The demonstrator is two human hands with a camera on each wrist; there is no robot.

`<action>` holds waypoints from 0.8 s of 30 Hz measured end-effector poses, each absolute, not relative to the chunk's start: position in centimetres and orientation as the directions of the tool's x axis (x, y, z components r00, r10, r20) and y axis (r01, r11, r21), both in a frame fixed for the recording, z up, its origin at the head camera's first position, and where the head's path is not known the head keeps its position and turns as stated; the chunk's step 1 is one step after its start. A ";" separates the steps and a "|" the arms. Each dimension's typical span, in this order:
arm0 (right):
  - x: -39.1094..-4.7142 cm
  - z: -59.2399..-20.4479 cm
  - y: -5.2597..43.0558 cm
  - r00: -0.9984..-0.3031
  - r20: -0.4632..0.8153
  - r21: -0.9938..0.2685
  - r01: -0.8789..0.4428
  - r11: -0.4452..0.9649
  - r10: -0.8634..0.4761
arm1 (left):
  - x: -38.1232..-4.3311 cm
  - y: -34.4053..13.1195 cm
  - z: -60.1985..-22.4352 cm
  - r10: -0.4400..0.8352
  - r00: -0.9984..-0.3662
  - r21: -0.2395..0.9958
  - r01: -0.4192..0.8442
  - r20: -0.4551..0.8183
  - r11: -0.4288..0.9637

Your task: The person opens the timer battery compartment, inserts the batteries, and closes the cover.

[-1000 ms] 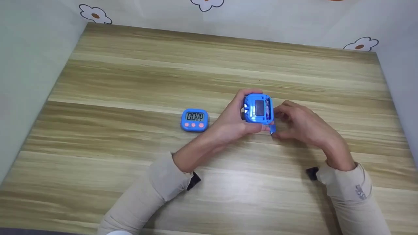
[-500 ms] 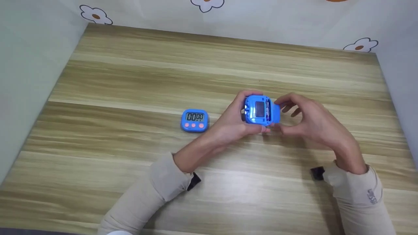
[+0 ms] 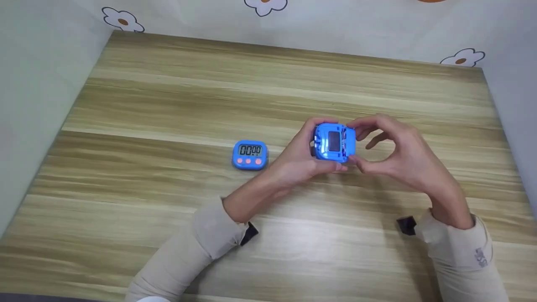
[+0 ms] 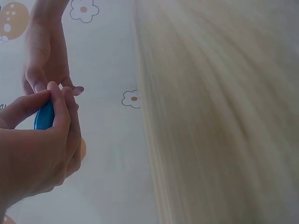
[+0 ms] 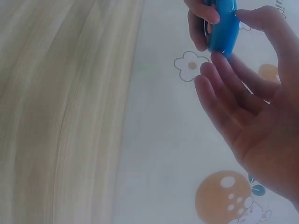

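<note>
My left hand grips a blue digital timer by its edges, with its back facing up. A battery partly shows in the compartment along its right side. Between thumb and index finger, my right hand pinches the small blue battery cover at its two ends, against the timer's right edge and partly over the compartment. In the right wrist view, thumb and fingertips meet the blue casing. Left of the hands, a second blue timer lies face up, its display showing zeros above three pink buttons.
The wood-grain table spreads under both hands. Pale walls with a flower print rise behind and beside it. Black pieces stick out at both sleeve cuffs.
The cover has swung from hanging below the timer's lower right corner to lying along its right edge, then shifted left over the compartment. My right hand has spread to hold both cover ends.
</note>
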State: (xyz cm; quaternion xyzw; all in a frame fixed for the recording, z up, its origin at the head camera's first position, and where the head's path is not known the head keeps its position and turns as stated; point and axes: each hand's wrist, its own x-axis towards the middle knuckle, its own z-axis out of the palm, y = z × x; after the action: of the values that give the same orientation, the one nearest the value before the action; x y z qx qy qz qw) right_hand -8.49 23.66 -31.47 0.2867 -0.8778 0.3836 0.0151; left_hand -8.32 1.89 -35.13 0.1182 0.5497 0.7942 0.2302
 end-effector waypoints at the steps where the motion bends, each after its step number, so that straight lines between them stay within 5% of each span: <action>1: -8.4 -31.2 23.5 -0.831 0.252 -0.669 -0.520 0.531 -0.496 | -8.3 1.9 -35.1 0.497 -0.866 0.927 -0.235 -0.062 -0.293; 24: -8.1 -31.1 23.0 -0.907 0.188 -0.866 -0.334 0.372 -0.377 | -8.3 1.7 -34.8 0.496 -0.862 0.929 -0.262 -0.104 -0.260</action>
State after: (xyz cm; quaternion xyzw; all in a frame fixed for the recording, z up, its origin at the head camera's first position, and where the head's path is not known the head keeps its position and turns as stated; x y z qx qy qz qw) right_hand -8.13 23.05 -31.07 0.2145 -0.8280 0.5177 -0.0207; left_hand -8.29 1.73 -34.84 0.1048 0.5587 0.7867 0.2409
